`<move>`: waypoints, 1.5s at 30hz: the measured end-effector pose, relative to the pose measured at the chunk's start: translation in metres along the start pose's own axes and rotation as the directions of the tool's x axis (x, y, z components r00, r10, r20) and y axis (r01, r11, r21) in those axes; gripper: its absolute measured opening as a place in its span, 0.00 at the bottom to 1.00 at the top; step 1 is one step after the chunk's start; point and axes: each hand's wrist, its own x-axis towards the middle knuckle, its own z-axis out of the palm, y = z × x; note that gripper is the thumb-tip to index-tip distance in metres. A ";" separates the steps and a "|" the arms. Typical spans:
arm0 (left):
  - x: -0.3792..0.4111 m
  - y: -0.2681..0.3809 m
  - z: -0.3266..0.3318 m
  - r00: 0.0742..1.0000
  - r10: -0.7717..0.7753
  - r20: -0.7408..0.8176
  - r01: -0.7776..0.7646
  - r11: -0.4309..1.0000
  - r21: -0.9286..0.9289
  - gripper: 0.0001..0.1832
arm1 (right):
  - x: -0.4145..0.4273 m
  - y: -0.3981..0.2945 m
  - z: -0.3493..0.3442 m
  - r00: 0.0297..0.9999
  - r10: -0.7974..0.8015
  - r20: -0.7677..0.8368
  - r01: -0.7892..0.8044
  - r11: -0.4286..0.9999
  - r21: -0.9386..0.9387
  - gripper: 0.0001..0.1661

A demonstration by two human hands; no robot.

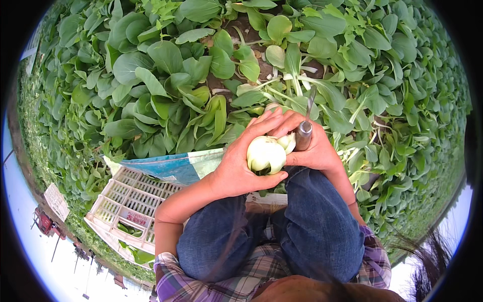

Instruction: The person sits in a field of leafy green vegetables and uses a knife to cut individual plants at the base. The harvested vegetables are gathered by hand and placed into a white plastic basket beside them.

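Observation:
A bok choy head [266, 154], its pale stem base facing me, is wrapped by the fingers and thumb of my left hand [241, 162]. My right hand [317, 147] grips a knife [304, 132] with a wooden handle and metal collar; its thin blade points away from me. The right thumb also touches a small pale stalk beside the base. Beyond both hands lie loose green leaves and cut stalks [298, 85]. The leafy ends of the held plant are mostly hidden behind my hands.
A white slatted plastic crate [124, 200] with leaves inside stands at my left, beside a blue and pale green sheet [162, 166]. Dense bok choy plants [162, 71] grow ahead and on both sides. My bent knees are just under my forearms.

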 end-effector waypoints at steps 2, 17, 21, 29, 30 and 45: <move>-0.005 -0.015 0.008 0.996 -0.083 -0.030 0.078 0.986 -0.146 0.51 | 0.001 0.002 -0.002 0.988 0.157 0.004 -0.156 0.976 0.151 0.28; -0.046 -0.089 -0.049 0.727 -0.646 -0.234 0.483 0.239 0.842 0.49 | 0.085 0.086 -0.015 0.954 0.287 0.087 -0.052 0.446 -0.893 0.18; -0.063 -0.110 -0.056 0.807 -0.539 -0.242 0.456 0.308 0.835 0.45 | 0.103 0.111 -0.015 0.958 0.215 0.192 0.067 0.483 -0.873 0.17; -0.073 -0.121 -0.062 0.843 -0.481 -0.240 0.445 0.375 0.813 0.41 | 0.112 0.136 -0.011 0.955 0.173 0.239 0.147 0.423 -0.894 0.16; -0.074 -0.121 -0.061 0.842 -0.481 -0.246 0.451 0.377 0.809 0.40 | 0.111 0.137 -0.009 0.953 0.192 0.236 0.136 0.424 -0.896 0.16; -0.065 -0.034 -0.072 0.876 -0.482 0.022 0.471 0.846 -0.251 0.35 | 0.045 0.080 -0.030 0.834 0.550 0.045 -0.547 0.835 -0.062 0.40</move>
